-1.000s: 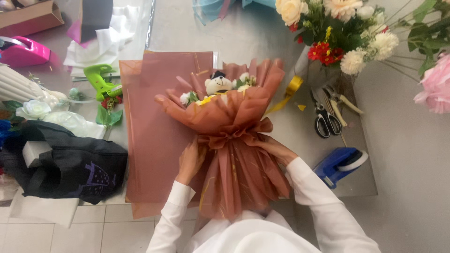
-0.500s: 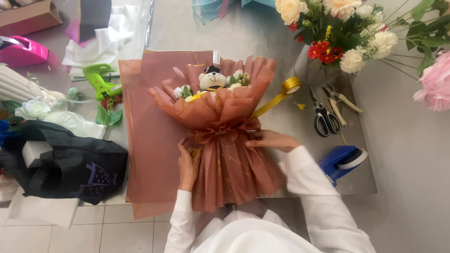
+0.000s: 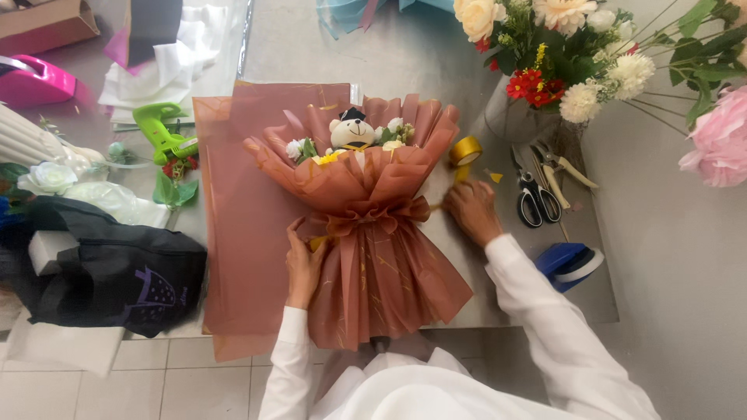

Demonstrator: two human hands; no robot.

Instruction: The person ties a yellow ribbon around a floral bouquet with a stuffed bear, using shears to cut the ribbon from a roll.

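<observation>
On the grey worktable (image 3: 436,70), right in front of the person, lies a bouquet (image 3: 366,210) wrapped in brownish-pink paper, its top pointing away and its gathered waist tied with a bow of the same paper. A small teddy bear (image 3: 352,131) in a black cap sits among little white and yellow blooms at the top. The left hand (image 3: 302,260) is closed on the waist of the bouquet at its left side, thumb laid on the paper. The right hand (image 3: 472,210) is off the wrap, just to its right on the table, fingers bent down over a strand of yellow ribbon; whether it pinches the strand cannot be told. The ribbon runs up to a yellow ribbon roll (image 3: 465,151) lying beside the bouquet's upper right edge. Under the bouquet spreads a flat sheet of the same paper (image 3: 241,233), reaching to the table's near edge. Further right lie black scissors (image 3: 531,198) and pruning shears (image 3: 556,167), with a blue tape dispenser (image 3: 568,264) nearer the person. A vase of mixed flowers (image 3: 545,47) stands at the far right. To the left are a green glue gun (image 3: 162,134), a white rose (image 3: 48,177) and a black bag (image 3: 117,276).
</observation>
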